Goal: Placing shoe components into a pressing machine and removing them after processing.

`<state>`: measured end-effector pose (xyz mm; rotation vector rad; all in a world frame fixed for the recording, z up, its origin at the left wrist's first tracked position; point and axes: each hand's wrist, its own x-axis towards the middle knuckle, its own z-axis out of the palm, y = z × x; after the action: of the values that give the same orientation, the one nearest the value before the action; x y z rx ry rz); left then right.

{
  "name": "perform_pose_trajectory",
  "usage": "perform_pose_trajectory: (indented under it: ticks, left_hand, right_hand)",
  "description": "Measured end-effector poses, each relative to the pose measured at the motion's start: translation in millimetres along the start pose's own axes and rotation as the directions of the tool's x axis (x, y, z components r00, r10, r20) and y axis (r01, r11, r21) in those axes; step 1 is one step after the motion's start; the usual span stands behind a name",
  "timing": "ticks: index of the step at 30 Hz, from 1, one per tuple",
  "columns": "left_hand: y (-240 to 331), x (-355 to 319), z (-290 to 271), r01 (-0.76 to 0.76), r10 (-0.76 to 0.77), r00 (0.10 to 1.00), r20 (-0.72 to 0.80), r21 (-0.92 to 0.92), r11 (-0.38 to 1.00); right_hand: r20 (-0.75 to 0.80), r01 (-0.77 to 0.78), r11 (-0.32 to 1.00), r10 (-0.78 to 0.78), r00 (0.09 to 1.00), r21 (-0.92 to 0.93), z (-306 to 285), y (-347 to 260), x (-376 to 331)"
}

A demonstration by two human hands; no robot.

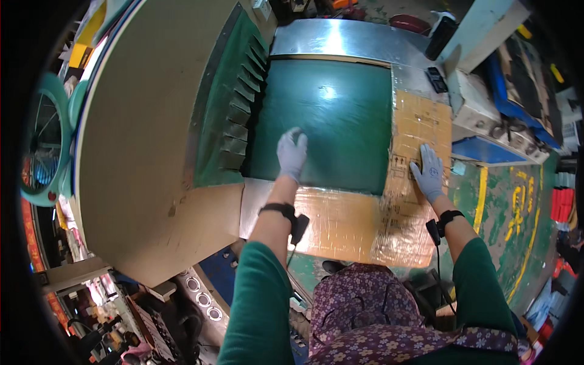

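A green conveyor belt (340,115) lies in front of me, running under a slit green strip curtain (234,115) on its left side. My left hand (292,153), in a pale grey glove, is over the belt's near left part. Its fingers are loosely bent, the thumb stands apart, and nothing shows in them. My right hand (429,173), gloved alike, lies with fingers stretched out on the tape-covered cardboard (420,128) along the belt's right edge. The cardboard continues along the near edge.
A large beige machine housing (134,121) rises on the left, with a teal-rimmed fan (52,140) beyond it. A shiny metal plate (347,39) borders the far edge. A small black device (437,79) rests at the far right corner, near a white post (486,33).
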<state>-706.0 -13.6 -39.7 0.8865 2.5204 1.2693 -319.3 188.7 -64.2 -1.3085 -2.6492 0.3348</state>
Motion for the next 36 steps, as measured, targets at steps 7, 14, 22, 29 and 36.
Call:
perform_pose_trajectory:
  ticks: [7,14,22,29,36]
  left_hand:
    - [-101,194,-101,0.334,-0.424,0.897,-0.126,0.822,0.461]
    - [-168,220,-128,0.376,-0.575,0.802,-0.162,0.885,0.275]
    - [-204,254,-159,0.37,-0.65,0.749,-0.13,0.895,0.248]
    - [-202,277,-174,0.365,-0.68,0.73,-0.075,0.884,0.294]
    - [-192,272,-167,0.407,-0.689,0.719,-0.09,0.858,0.313]
  right_hand:
    - [0.022,0.076,0.997,-0.076,0.997,0.008,5,-7,26]
    - [0.085,0.031,0.999,-0.029,0.996,-0.024,8,9,36]
    - [0.123,0.035,0.999,-0.03,0.992,-0.04,17,11,33]
    - [0.111,0.027,0.998,-0.021,0.994,-0.052,14,8,35]
    - [0.136,0.012,0.999,-0.004,0.991,-0.052,12,6,31]
